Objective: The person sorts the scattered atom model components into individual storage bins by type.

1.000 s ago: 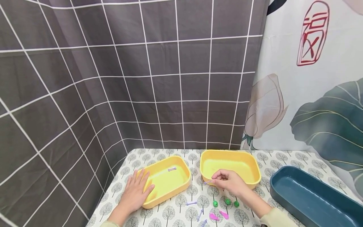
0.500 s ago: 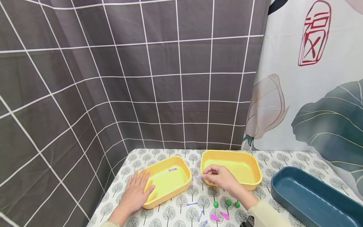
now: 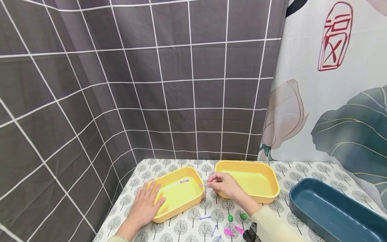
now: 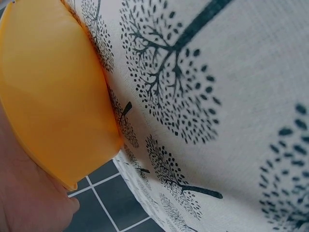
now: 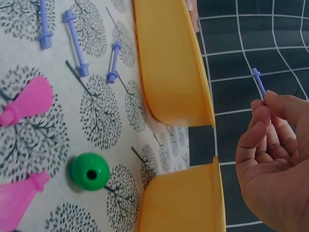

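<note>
My left hand (image 3: 144,203) rests, fingers straight and spread, on the near-left rim of the left yellow tray (image 3: 188,204). One small purple rod (image 3: 184,181) lies inside that tray. Between thumb and fingertips my right hand (image 3: 225,185) pinches another thin purple rod (image 5: 259,81) with a collared end. It is held up in the gap between the two yellow trays, its tip overlapping the left tray's right rim in the head view. Several similar purple rods (image 5: 76,43) lie on the cloth in front of the trays.
The right yellow tray (image 3: 260,179) stands behind my right forearm. Green balls with holes (image 5: 90,171) and pink paddle-shaped pieces (image 5: 31,100) lie on the tree-print cloth near the front. A long dark blue tray (image 3: 332,205) is at the right. A grid-pattern curtain (image 3: 181,94) hangs behind.
My right hand has moved left with the pinched rod, from in front of the right yellow tray towards the left tray's rim. The left hand stays where it was.
</note>
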A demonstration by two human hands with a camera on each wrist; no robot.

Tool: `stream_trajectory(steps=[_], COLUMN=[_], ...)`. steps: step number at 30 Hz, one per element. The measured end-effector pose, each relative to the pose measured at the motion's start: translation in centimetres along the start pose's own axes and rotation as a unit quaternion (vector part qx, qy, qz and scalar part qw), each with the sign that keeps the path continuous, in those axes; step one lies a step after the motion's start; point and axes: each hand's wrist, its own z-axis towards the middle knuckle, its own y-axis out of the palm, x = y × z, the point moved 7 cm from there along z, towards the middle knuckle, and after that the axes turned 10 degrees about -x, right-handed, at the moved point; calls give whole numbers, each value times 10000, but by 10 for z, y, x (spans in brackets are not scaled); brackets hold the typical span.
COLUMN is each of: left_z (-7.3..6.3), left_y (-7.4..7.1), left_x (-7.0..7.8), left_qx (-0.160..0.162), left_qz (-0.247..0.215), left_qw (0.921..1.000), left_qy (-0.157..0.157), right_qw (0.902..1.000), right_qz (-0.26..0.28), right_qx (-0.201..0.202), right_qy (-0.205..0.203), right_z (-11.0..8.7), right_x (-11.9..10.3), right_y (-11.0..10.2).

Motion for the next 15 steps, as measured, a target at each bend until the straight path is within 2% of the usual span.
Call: stream_trajectory(steps=[6,12,15], left_z=[0,-1,-2], left_y=[0,-1,-2], left_x=[0,1,1], left_qx=[3,15,17], left_qz=[7,-20,-45], left_qw=[10000,10000,10000], left_qy=[-8,3,7], right_qw=[10000,9996,9999], right_qz=[0,237,128], right_qx=[10,-22,27], right_qy=[-22,-128,-113], right_z=[9,21,27], right_x=[-4,-6,-6], right_y=[7,17,22])
